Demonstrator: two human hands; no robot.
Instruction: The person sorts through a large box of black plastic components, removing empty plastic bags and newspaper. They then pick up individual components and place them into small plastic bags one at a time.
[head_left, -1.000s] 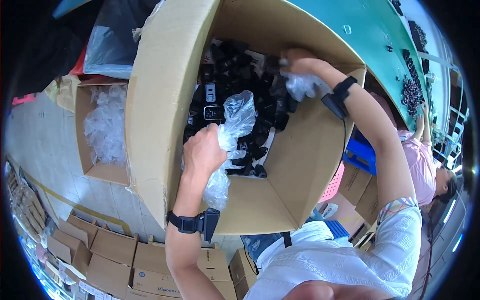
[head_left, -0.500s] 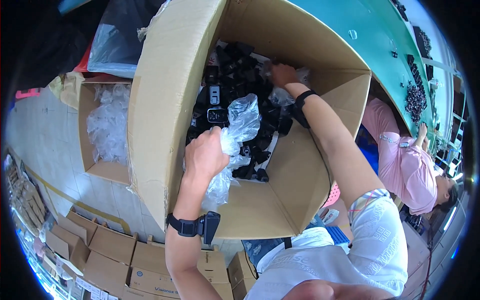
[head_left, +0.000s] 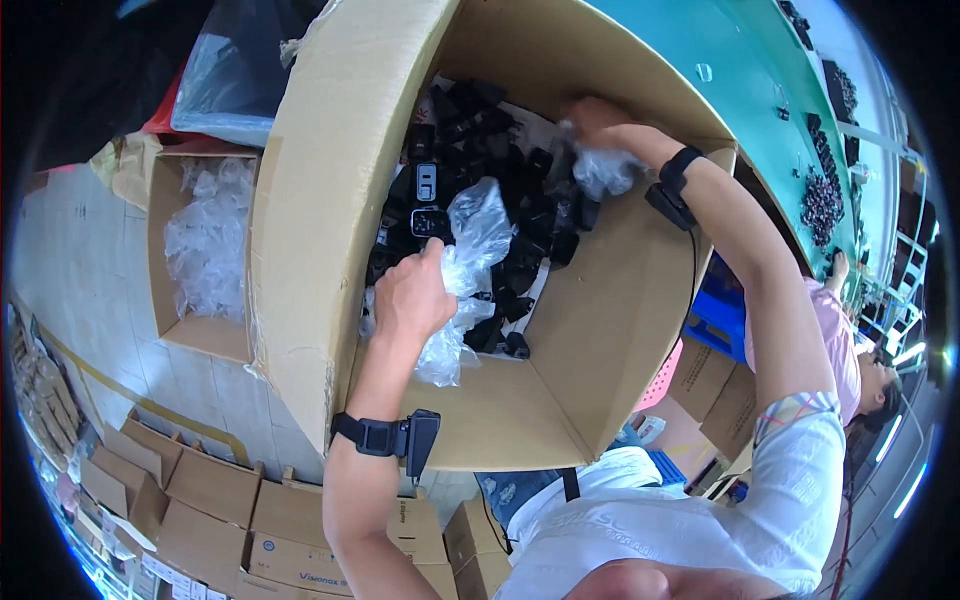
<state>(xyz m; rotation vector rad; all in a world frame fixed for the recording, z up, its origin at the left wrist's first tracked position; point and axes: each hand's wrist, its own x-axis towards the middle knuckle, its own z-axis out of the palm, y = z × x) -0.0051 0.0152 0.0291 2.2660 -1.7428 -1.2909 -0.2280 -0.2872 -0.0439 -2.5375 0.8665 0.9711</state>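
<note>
My left hand [head_left: 410, 295] is curled tightly around crumpled clear plastic [head_left: 480, 220]; my right hand [head_left: 597, 118], at the far side of the big cardboard box [head_left: 600, 310], is too blurred to tell its grip (more clear film [head_left: 605, 173] bunches beside it). Small black parts [head_left: 480, 145] could snag in loose folds and come out with the plastic, which looks thin, shiny and wrinkled, above the heap inside.

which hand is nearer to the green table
Right. The right hand is inside the cardboard box, on the side by the green table; the left hand is farther left, gripping clear plastic.
</note>
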